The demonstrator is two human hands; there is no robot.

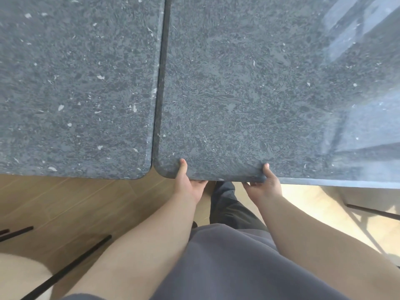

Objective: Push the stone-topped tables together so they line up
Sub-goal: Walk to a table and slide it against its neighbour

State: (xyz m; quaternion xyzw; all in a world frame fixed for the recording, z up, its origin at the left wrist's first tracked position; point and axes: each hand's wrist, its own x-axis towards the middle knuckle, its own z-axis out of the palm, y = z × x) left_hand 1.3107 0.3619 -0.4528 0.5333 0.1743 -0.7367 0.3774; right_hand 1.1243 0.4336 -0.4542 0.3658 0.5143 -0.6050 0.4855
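I see my left hand [187, 180] and right hand [263, 182] pinching the right table [249, 94] edge, thumbs on top, just beside the left table [75, 83].

The person wears a loose grey top of soft, matte fabric [227, 267], plain and without print, which fills the lower middle of the view. Both forearms are bare; a short grey sleeve edge [80, 296] shows at the bottom, on the left arm. Below the top, dark charcoal trousers [229, 204] show, creased along the leg. The left hand [190, 182] and the right hand [265, 185] wear no rings, watch or gloves.
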